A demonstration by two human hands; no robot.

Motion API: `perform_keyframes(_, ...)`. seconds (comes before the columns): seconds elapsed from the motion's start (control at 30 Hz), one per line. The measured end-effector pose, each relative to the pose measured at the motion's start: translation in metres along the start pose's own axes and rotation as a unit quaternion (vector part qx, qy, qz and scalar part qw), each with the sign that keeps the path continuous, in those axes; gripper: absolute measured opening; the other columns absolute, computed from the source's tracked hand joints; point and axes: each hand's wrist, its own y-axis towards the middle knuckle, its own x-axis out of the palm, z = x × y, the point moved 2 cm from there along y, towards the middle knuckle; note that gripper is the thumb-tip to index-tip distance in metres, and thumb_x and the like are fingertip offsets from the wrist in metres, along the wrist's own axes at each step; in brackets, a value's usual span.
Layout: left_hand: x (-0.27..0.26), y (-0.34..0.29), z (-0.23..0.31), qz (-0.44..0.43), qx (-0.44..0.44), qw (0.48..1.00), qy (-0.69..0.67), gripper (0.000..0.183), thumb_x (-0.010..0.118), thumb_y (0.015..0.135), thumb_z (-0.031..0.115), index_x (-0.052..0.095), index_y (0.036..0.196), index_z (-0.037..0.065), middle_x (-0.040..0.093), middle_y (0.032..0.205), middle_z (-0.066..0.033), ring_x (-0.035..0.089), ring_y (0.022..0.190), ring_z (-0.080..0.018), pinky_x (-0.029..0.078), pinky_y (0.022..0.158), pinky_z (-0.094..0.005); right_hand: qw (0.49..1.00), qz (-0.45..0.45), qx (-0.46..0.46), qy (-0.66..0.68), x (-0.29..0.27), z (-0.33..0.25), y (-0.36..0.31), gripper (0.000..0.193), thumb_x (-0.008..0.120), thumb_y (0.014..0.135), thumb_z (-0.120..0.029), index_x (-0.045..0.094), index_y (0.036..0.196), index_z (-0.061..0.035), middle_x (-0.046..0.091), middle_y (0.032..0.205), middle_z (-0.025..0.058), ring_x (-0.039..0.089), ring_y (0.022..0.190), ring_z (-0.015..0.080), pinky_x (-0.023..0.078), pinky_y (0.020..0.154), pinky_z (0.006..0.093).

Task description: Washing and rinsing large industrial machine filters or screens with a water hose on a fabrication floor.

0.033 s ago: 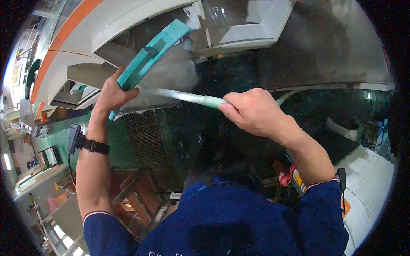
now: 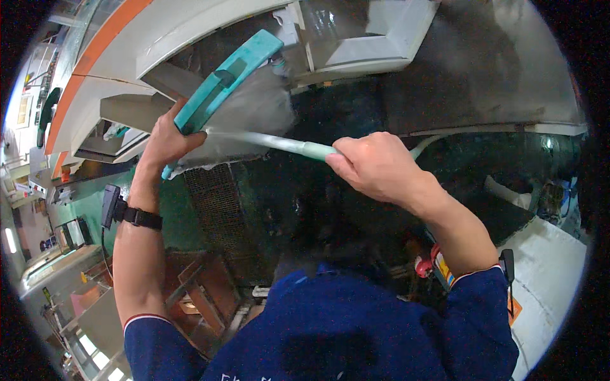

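Observation:
My left hand (image 2: 170, 138) is closed around the lower end of a long teal plastic part (image 2: 229, 79), which slants up and to the right with a darker recess along its face. A small teal end (image 2: 168, 171) sticks out below that hand. In my right hand (image 2: 378, 166), fingers are wrapped around a pale green hose (image 2: 316, 151). From its mouth a white stream of water (image 2: 267, 140) shoots left, hitting near my left thumb and the foot of the teal part. Spray and mist spread behind the part. The hose comes out again beyond my right hand.
At the far side stand pale basins (image 2: 362, 54) with raised rims, and an orange-edged counter (image 2: 79, 60) curves along the left. Dark wet floor with a grate (image 2: 219, 197) lies below. Brown boards (image 2: 206, 286) lean at lower left; a white surface (image 2: 546, 273) is at right.

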Motion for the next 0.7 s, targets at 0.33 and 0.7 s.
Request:
perform_keyframes(0.33, 0.003, 0.004, 0.001, 0.001, -0.011, 1.0, 0.028, 0.067, 0.077, 0.066, 0.022, 0.058, 0.126, -0.001, 0.069, 0.096, -0.0216, 0.068, 0.091, -0.034, 0.052, 0.086, -0.0411, 0.986, 0.006, 0.128, -0.11, 0.037, 0.071, 0.013, 0.032, 0.061, 0.095, -0.03, 0.065, 0.079, -0.0037, 0.062, 0.061, 0.019, 0.064, 0.061, 0.0428, 0.054, 0.058, 0.053)
perform_keyframes(0.7, 0.002, 0.006, -0.003, -0.013, -0.023, 1.0, 0.014, 0.069, 0.077, 0.065, 0.022, 0.058, 0.127, -0.002, 0.07, 0.101, -0.0206, 0.069, 0.094, -0.0331, 0.051, 0.087, -0.0405, 0.981, -0.062, 0.122, -0.137, 0.065, 0.115, 0.015, 0.034, 0.054, 0.097, -0.031, 0.07, 0.085, -0.0041, 0.069, 0.08, 0.0208, 0.069, 0.076, 0.0434, 0.056, 0.067, 0.0547)
